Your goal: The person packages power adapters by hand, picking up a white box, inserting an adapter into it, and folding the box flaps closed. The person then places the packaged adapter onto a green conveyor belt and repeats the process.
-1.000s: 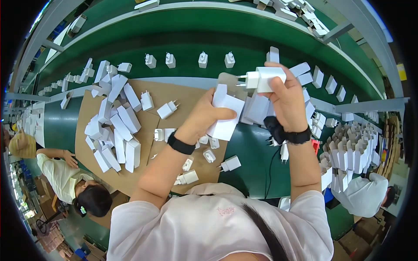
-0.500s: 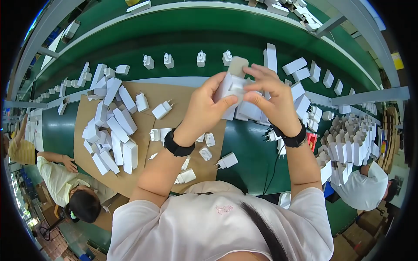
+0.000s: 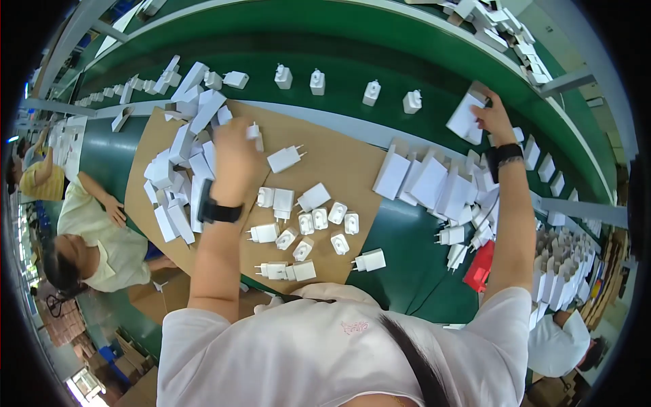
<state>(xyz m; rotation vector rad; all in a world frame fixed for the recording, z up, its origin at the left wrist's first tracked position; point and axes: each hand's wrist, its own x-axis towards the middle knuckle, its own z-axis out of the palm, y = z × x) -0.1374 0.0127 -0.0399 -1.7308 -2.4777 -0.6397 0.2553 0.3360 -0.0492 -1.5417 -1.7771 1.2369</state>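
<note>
At the far right, my right hand (image 3: 496, 121) grips a small white carton (image 3: 466, 118) at the edge of the green shelf. On the left, my left hand (image 3: 237, 154) is over the near side of a heap of white cartons (image 3: 182, 144); it is smeared by motion and its fingers are hidden. Just beside it stands a white plug charger (image 3: 254, 136). More white plug chargers (image 3: 285, 159) lie on the brown cardboard sheet (image 3: 352, 163), some lying flat, others upright.
Upright chargers (image 3: 317, 81) line the green shelf (image 3: 258, 51). White cartons (image 3: 428, 180) lean in a row right of the cardboard, near more chargers (image 3: 451, 235) and a red object (image 3: 480, 266). Co-workers sit at left (image 3: 102, 237) and right (image 3: 559, 342). Open cartons (image 3: 563, 264) crowd the right.
My hands have parted from the carton they held together at the middle. The left has swung to the heap, the right has carried a carton to the far right. The view has shifted.
</note>
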